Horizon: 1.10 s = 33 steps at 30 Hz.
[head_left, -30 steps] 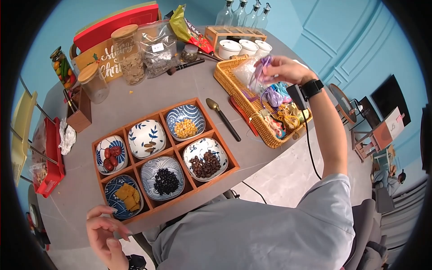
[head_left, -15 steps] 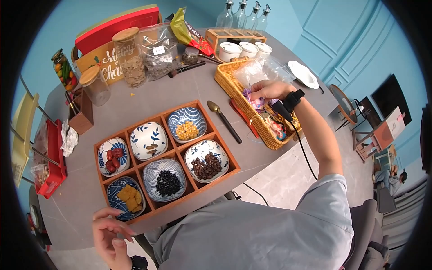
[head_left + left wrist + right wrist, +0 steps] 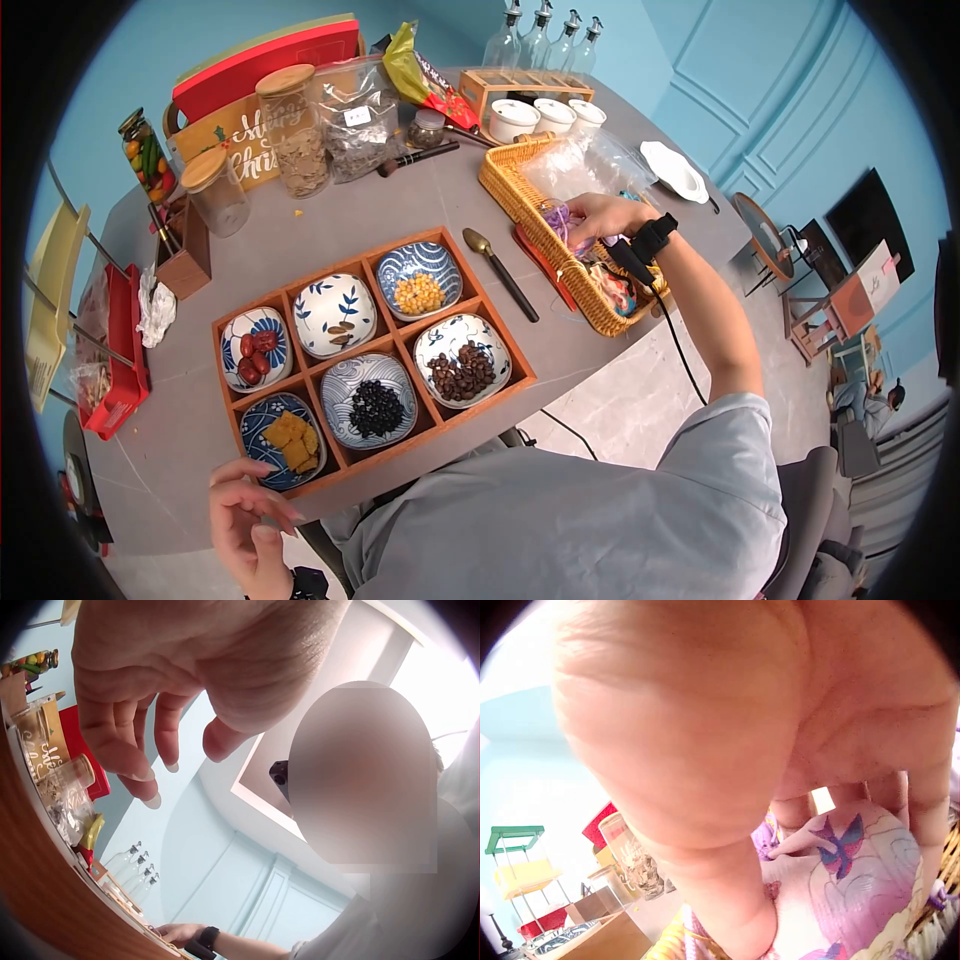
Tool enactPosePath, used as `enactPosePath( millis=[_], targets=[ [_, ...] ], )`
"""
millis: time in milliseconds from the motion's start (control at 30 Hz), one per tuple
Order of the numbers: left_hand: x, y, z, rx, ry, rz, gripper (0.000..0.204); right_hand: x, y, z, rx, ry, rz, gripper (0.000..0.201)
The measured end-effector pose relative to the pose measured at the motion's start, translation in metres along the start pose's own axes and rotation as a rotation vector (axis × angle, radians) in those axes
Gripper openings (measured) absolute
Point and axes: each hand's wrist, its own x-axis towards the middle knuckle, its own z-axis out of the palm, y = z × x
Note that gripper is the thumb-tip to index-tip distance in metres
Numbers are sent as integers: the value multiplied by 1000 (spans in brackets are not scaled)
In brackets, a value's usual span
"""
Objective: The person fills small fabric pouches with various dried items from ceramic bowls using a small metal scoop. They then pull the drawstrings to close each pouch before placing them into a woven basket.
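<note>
My right hand is down in the wicker basket, over purple material. From the right wrist view, the thumb and fingers of that hand curl round a soft white and pink patterned pouch. Colourful small bundles lie beside it in the basket. My left hand hangs near the table's front edge by the wooden divided tray, fingers loosely bent and holding nothing. The left wrist view shows the same hand with its fingers relaxed.
Patterned bowls of dates, seeds, corn, crackers, black beans and coffee-coloured beans fill the tray. A spoon lies between tray and basket. Jars, bags, white pots and glass bottles stand behind; a white dish is at the right.
My right hand has come down and left into the basket, with the purple material it held raised earlier. My left hand has shifted slightly right.
</note>
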Motion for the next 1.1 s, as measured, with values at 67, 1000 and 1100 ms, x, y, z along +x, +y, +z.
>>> enactPosePath(
  millis=[67, 1000, 1100],
  targets=[
    [0, 0, -1, 0, 3, -3, 56, -4, 3, -5, -48, 44, 60, 54],
    [-1, -3, -4, 3, -2, -6, 53, -43, -6, -6, -238, 518, -141, 30],
    [-1, -3, -5, 7, 48, 24, 47, -52, -16, -8, -264, 636, -221, 18]
  ],
)
